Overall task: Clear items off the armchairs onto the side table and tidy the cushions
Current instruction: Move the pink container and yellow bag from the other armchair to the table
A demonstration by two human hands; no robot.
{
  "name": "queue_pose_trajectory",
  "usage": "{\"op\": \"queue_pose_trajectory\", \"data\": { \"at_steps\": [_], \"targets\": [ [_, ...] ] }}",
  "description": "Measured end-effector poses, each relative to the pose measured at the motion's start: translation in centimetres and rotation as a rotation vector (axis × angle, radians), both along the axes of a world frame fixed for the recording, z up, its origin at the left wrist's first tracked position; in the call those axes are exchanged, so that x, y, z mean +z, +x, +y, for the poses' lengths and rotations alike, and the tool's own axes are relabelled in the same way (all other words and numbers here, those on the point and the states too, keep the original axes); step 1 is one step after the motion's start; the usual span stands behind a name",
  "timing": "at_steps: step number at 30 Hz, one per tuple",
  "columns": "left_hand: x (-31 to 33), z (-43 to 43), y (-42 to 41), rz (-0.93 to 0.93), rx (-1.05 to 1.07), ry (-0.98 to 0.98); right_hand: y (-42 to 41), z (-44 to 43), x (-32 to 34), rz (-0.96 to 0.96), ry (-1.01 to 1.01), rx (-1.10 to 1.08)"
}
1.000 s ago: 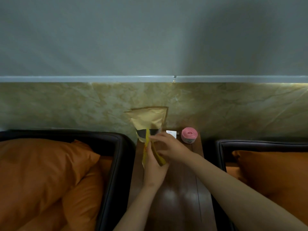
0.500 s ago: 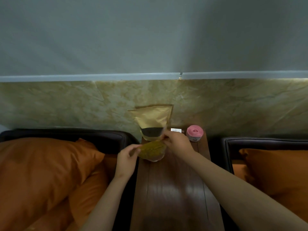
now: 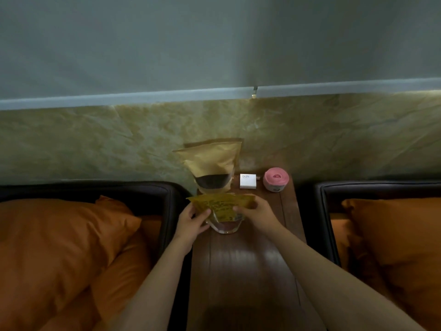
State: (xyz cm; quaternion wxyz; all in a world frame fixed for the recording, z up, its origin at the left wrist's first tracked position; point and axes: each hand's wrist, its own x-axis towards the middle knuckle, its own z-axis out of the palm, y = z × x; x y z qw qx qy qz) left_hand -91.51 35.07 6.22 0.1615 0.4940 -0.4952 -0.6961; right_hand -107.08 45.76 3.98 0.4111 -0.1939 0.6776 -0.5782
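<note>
- Left hand (image 3: 191, 222) has returned to the yellow pouch (image 3: 220, 206), now flatter.
- Both hands, right hand (image 3: 256, 216) included, pinch its sides above the worktop (image 3: 245, 271).

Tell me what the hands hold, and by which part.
The yellow pouch: the left hand grips its left edge, the right hand its right edge.

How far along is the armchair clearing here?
Done: a tall kraft paper pouch, small white box and round pink tub stand on the dark wooden side table. In hand: left hand and right hand hold a yellow printed pouch over it. Remaining: the orange cushions on the left armchair lie slumped.
</note>
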Motion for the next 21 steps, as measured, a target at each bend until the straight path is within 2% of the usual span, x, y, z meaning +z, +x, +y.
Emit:
{"op": "queue_pose_trajectory", "data": {
  "at_steps": [5,10,21],
  "targets": [
    [-1.0,-0.4,-0.7,-0.001,-0.018,0.029,0.8,-0.7,-1.9,-0.084,0.021,-0.059],
    [-1.6,-3.8,-2.7,0.057,0.115,-0.026,0.0,-5.2,-1.3,-0.032,-0.006,-0.103],
    [-4.0,-5.6,-3.2,0.024,0.137,-0.089,0.1,-7.2,-3.6,-0.03,-0.009,-0.114]
  ]
}}
